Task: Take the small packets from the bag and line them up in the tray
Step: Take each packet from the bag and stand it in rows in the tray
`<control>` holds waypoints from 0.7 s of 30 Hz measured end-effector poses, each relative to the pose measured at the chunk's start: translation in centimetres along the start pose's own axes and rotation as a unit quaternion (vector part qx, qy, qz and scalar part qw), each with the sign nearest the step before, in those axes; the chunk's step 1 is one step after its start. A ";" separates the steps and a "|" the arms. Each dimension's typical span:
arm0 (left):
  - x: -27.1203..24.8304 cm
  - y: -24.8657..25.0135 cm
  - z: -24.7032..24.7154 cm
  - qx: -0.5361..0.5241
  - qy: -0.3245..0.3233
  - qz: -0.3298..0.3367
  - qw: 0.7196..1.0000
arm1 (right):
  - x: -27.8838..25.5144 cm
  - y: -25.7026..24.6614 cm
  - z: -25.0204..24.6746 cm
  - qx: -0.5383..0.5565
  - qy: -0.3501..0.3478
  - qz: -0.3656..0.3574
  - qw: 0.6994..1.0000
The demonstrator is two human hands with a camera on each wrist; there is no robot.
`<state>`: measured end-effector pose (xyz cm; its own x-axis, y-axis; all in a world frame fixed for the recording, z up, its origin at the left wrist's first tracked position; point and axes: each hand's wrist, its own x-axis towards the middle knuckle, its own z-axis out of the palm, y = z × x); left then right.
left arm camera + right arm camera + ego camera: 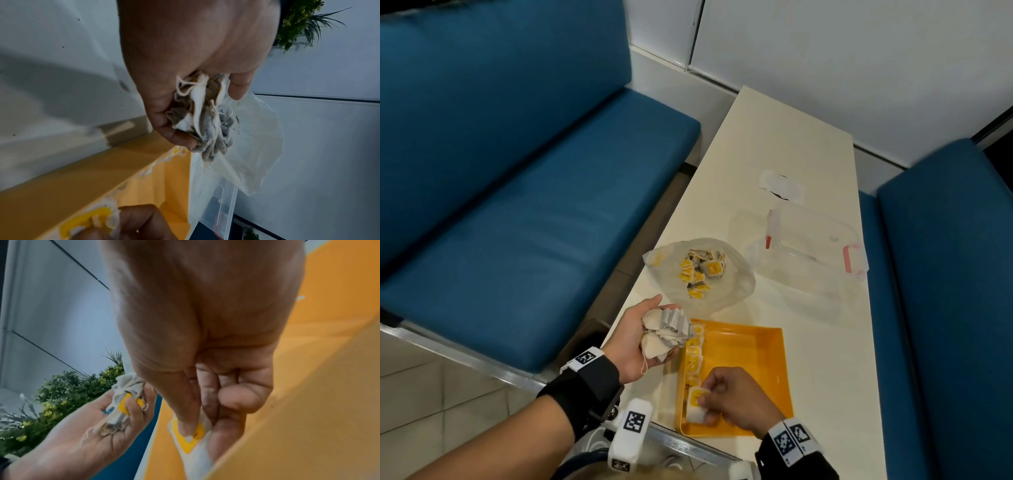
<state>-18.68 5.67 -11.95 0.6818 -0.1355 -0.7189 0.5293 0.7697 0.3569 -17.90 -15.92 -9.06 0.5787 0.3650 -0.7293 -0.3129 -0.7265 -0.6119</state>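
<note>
An orange tray (756, 370) lies at the table's near edge, with a row of small white-and-yellow packets (694, 353) along its left wall. My right hand (726, 394) pinches one packet (697, 402) between thumb and fingers at the near end of that row; the right wrist view shows the same packet (190, 441). My left hand (647, 334) hovers palm-up just left of the tray and grips a bunch of packets (667, 329) with strings hanging, the bunch (205, 123) also filling the left wrist view. The clear plastic bag (698, 270) lies open beyond the tray with several packets inside.
A clear plastic box with red clips (815, 246) stands on the white table (774, 144) right of the bag, and a flat white wrapper (782, 183) lies farther back. Blue bench seats (517, 192) flank the table on both sides.
</note>
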 end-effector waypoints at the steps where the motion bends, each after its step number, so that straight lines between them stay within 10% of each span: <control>1: 0.0 -0.1 0.0 0.003 0.001 0.000 1.000 | 0.2 0.2 0.2 -0.003 -0.002 0.004 1.000; 21: -0.6 -2.2 0.3 0.078 -0.005 -0.015 0.997 | 3.3 1.9 3.2 -0.117 0.065 -0.002 0.991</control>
<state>-20.09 3.90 -12.10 0.6686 -0.1647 -0.7251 0.6218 0.6586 0.4237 -18.97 -14.23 -13.58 0.6764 0.3012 -0.6721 -0.1361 -0.8457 -0.5160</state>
